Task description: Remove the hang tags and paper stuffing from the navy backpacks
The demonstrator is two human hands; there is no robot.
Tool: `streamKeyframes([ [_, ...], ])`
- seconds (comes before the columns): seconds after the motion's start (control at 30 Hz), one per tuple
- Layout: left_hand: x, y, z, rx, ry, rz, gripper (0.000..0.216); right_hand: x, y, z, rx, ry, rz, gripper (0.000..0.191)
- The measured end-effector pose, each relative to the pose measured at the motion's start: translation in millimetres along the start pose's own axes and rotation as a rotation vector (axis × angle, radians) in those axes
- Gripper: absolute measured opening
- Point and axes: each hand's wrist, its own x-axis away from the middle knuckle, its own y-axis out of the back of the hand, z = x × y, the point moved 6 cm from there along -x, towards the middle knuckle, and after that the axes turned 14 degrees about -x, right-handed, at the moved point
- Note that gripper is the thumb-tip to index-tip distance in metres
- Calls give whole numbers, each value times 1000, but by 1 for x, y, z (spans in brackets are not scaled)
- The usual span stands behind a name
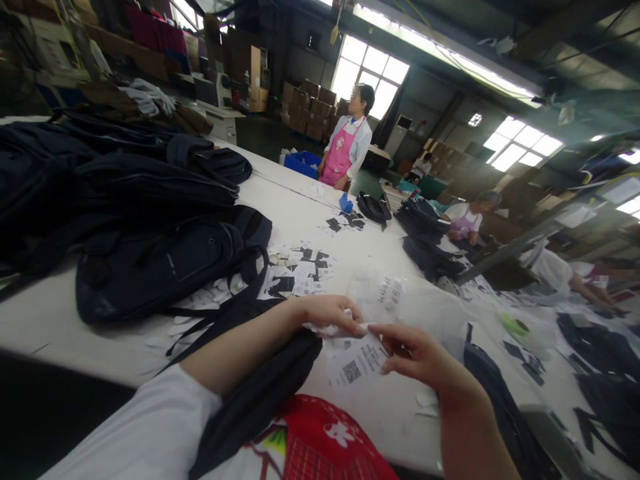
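In front of me, my left hand (333,315) and my right hand (417,353) come together above the table. Between them is a white paper hang tag (354,365) with printed text and a QR code. My right thumb and fingers pinch its right side. The left fingertips are closed at its top edge, and some white material shows under that palm, too hidden to name. A dark backpack (280,370) lies under my left forearm, against a red apron (335,437).
Dark backpacks (165,260) pile up at the left. Loose tags (305,267) and a clear plastic bag (425,307) lie on the white table (370,257). A person in a pink apron (337,157) stands across the table; other people sit at the right.
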Motion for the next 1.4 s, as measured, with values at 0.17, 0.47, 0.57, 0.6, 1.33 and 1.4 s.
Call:
streamKeyframes([
  [0.17, -3, -7, 3, 30, 35, 36, 35, -3, -5, 1, -29, -53, -23, 35],
  [0.47, -3, -13, -2, 42, -16, 68, 28, 11, 23, -2, -211, 222, -409, 16],
  [0.57, -6, -10, 5, 118, 77, 16, 21, 22, 19, 4, -12, 301, -532, 6],
  [0.6, -7, -10, 8, 156, 102, 4, 22, 23, 13, 6, 66, 301, -500, 7],
  [1.33, -9, -20, 19, 269, 17, 160, 31, 26, 5, 1, -127, 236, -188, 10],
  [1.4, -11, -21, 20, 251, 12, 164, 31, 26, 5, -2, -175, 235, -195, 9],
])
